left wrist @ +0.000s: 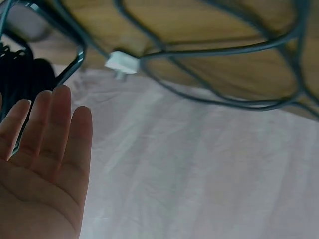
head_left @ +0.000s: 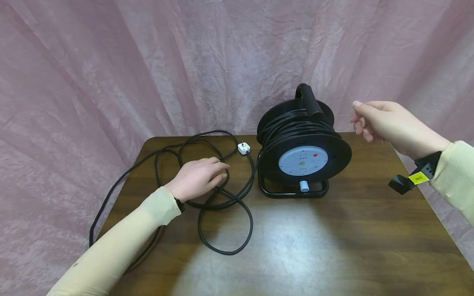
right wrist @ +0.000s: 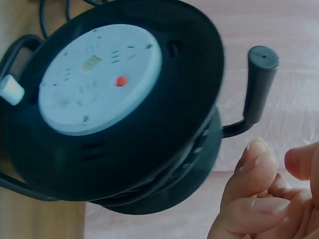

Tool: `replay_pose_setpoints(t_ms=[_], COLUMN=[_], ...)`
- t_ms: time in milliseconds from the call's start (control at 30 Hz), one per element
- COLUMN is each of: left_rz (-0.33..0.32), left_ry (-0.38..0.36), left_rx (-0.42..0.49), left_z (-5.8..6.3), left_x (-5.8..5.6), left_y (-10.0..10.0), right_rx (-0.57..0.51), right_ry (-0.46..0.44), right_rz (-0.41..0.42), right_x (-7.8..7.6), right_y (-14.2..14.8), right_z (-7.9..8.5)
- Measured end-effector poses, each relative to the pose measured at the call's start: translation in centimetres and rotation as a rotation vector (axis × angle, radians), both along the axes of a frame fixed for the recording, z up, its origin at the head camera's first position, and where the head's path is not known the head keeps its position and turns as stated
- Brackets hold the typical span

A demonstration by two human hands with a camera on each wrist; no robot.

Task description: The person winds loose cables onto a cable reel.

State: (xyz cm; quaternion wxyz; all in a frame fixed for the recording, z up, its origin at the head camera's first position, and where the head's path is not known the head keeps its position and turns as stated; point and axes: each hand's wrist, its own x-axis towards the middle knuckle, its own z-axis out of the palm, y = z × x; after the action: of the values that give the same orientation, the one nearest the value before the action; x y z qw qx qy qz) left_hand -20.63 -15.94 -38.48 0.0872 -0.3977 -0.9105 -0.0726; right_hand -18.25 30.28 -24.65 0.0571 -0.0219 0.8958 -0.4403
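Note:
A black cable reel (head_left: 338, 154) stands upright on the table, with black cable wound between its discs and a pale socket panel (head_left: 303, 160) facing forward. From its left side the loose cable (head_left: 229, 252) spreads in loops, and a white plug (head_left: 243, 148) lies beside the reel. My left hand (head_left: 196, 176) is over these loops, its fingers extended in the left wrist view and nothing gripped. To the right of the reel my right hand (head_left: 381, 121) hangs in the air, fingers loosely curled and holding nothing. In the right wrist view, the reel's carrying handle (right wrist: 261, 84) appears beyond the fingertips.
The brown wooden table (head_left: 355, 246) has a pink curtain (head_left: 222, 61) hanging behind it. Some cable runs over the table's left edge. A grey knob (head_left: 304, 186) sticks out low on the reel's front, above its black tube stand (head_left: 292, 195).

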Motion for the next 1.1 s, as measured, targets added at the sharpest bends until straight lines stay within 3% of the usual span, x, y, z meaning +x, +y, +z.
replay_pose_setpoints(t_ms=[133,300,500,633,733,833,900,1000,1100], left_rz=[-0.039,-0.077,-0.111,-0.106,-0.082,-0.013,0.052,0.173,0.248], left_ry=[0.006,0.005,0.120,0.181,0.175,0.106,0.020,-0.167,-0.369], left_rx=[0.026,0.058,0.250,0.372,0.407,0.415,0.406,0.365,0.261], left_z=[1.0,1.7,2.9,3.9,4.0,3.6,3.0,1.9,0.5], left_x=[-0.3,0.2,1.2,1.0,0.6,0.3,0.2,-0.1,-0.3], left_y=[2.1,5.2,9.0,10.7,11.3,11.1,10.7,9.9,9.3], right_rx=[0.028,0.035,0.012,0.031,0.087,0.164,0.186,0.180,0.155], right_ry=[-0.025,-0.001,0.057,0.065,0.097,0.099,0.064,-0.030,-0.140], right_rz=[-0.001,0.021,0.057,0.058,0.038,0.059,0.094,0.164,0.195], right_x=[0.2,-0.1,-0.1,1.0,2.2,3.4,4.1,4.5,4.4], right_y=[0.2,-0.8,-2.4,-2.9,-3.0,-3.0,-2.9,-2.9,-3.0], right_z=[-0.8,-0.4,-0.4,-1.8,-3.4,-5.3,-6.7,-9.5,-12.9])
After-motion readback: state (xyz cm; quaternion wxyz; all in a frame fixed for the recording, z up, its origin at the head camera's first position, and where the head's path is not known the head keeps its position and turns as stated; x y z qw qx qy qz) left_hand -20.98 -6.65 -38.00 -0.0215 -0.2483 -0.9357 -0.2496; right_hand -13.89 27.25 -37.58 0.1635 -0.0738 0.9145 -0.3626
